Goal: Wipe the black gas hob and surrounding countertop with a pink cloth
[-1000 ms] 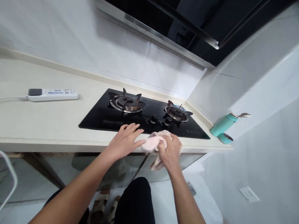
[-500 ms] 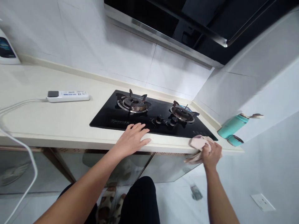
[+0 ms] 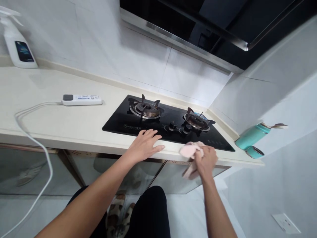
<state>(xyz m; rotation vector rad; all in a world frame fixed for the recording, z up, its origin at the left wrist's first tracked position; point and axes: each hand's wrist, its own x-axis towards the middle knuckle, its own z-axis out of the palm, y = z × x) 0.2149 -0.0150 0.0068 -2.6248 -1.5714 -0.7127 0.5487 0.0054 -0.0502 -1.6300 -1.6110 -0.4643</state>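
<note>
My right hand (image 3: 206, 160) grips a pale pink cloth (image 3: 188, 150) against the counter's front edge, just before the black gas stove (image 3: 158, 130). Part of the cloth hangs down over the edge, slightly blurred. Palm down, my left hand (image 3: 145, 145) rests at the front rim of the stove with its fingers spread and nothing in them. The stove has a left burner (image 3: 148, 110), a right burner (image 3: 196, 122) and two black knobs (image 3: 172, 126) between them near the front.
A white spray bottle (image 3: 18, 44) stands at the far left. A white power strip (image 3: 83, 100) with a trailing cable (image 3: 46, 148) lies on the counter (image 3: 81, 127). Right of the stove are a teal flask (image 3: 252, 136) and a teal cup (image 3: 255, 152). A black range hood (image 3: 210, 23) overhangs the stove.
My right hand has moved left along the counter's front edge with the cloth. My left hand stays at the stove's front rim. The view has shifted a little left, showing more of the spray bottle.
</note>
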